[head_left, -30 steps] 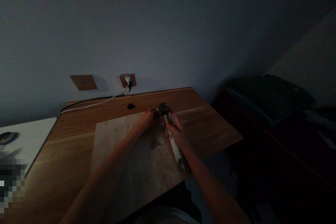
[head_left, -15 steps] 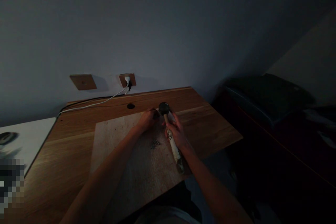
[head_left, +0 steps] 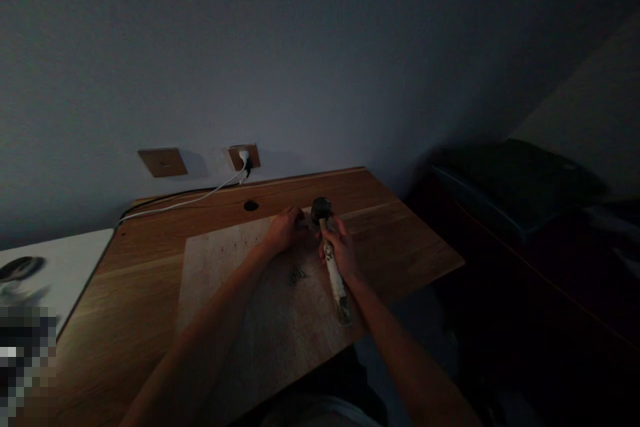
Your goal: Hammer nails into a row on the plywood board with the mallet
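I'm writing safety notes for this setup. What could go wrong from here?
The hammer in the right hand has its head close to the left hand, so a swing might strike it. The loose metal fasteners could scatter if the board is jolted. It's dim, so misjudging is easier.

Head cam only, worn by the person. Looks forward and down along the forearms (head_left: 213, 323) to the hands (head_left: 286, 230) just below centre. Near, wide view: worktop (head_left: 405, 240) low, wall (head_left: 320, 60) above.
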A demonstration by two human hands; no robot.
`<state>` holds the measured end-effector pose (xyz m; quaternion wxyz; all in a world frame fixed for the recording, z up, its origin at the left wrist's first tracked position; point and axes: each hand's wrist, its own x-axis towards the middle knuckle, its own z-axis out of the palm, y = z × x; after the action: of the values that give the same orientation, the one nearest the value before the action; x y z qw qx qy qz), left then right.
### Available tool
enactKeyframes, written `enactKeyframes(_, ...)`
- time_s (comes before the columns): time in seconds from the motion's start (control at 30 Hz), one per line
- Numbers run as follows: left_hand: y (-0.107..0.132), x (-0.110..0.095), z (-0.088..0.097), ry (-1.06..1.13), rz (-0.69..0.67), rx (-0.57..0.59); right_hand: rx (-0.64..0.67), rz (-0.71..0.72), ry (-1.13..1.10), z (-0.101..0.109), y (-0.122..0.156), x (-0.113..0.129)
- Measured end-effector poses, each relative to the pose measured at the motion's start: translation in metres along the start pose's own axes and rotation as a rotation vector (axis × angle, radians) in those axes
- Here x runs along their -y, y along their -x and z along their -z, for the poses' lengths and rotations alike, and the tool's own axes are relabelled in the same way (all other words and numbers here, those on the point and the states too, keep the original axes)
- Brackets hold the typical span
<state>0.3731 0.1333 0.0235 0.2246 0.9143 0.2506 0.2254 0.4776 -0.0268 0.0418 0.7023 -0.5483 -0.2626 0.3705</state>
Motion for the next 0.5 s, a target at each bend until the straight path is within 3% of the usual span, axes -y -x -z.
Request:
enactKeyframes(0.13,0.003,-0.021,0.03,-0.014,-0.071,0.095,-0.058,-0.008,0.03,0.001,-0.001,-0.001)
enactKeyframes(0.27,0.021,-0.051,0.061,-0.041,-0.291,0.438,-0.127,0.11,0.076,0.004,-0.005,-0.004)
enactKeyframes(0.37,0.039,-0.064,0.061,-0.058,-0.362,0.551,-0.11,0.075,0.069,0.005,-0.007,-0.007)
enactKeyframes(0.5,0.051,-0.063,0.047,-0.012,-0.375,0.541,-0.071,0.02,0.049,0.002,-0.003,-0.004)
